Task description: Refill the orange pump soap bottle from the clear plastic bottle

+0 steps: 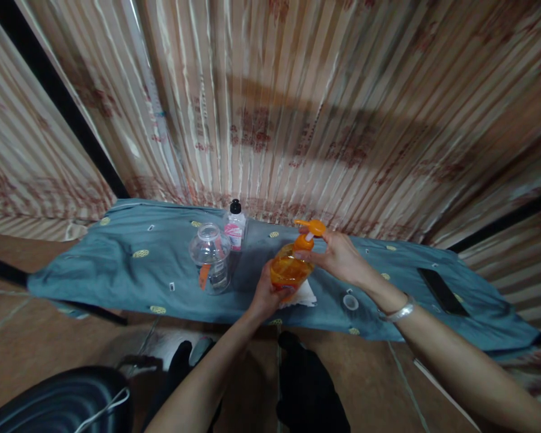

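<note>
A pump bottle (291, 267) of clear orange liquid is tilted to the right over the cloth-covered table. My left hand (267, 294) is wrapped round its lower body. At its neck, my right hand (336, 255) grips the orange pump top (304, 242), fingers closed about the collar below the spout. White tissue (304, 294) lies beneath the bottle. To the left stands a clear plastic cup with a domed lid (210, 258), an orange mark on its side. Behind that cup is a small clear bottle (235, 225) with a black cap and pink label.
A small round clear lid (350, 301) and a dark phone (442, 292) lie on the right of the teal cloth (162, 270). Pleated curtains (270, 120) hang close behind. A black stool (58, 400) stands at lower left.
</note>
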A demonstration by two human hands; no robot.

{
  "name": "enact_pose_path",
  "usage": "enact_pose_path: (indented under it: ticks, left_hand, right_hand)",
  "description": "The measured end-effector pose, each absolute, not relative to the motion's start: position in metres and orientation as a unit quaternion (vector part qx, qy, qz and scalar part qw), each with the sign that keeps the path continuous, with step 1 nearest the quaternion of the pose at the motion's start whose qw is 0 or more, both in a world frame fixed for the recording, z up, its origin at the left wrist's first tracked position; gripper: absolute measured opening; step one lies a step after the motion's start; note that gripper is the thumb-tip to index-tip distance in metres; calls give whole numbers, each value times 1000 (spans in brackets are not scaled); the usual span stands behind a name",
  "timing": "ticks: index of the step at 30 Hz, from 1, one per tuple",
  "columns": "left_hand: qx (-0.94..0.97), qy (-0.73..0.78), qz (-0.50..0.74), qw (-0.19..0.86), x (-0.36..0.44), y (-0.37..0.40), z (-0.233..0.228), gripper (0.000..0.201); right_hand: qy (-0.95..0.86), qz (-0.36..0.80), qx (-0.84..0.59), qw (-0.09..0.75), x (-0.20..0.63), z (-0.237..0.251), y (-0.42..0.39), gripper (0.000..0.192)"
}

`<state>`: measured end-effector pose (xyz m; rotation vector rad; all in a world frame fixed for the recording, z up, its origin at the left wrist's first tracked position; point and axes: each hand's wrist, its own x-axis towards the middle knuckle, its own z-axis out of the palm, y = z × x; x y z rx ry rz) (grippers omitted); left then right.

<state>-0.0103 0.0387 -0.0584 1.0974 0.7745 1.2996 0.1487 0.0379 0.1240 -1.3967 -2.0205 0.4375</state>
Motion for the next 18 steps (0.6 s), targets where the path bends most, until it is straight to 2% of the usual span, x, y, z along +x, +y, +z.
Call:
enact_pose_path:
  ticks: [9, 14, 18]
  left_hand:
    - [489, 337, 561, 577, -14, 36, -48, 76]
    - [494, 337, 561, 573, -14, 36, -45, 74]
    - [494, 340, 563, 569, -13, 36, -47, 74]
  right_hand:
    - [-751, 353, -451, 329, 160, 128, 48, 46]
    - [-777, 366, -422, 289, 160, 141, 52, 37]
    - [-778, 355, -427, 294, 161, 138, 52, 38]
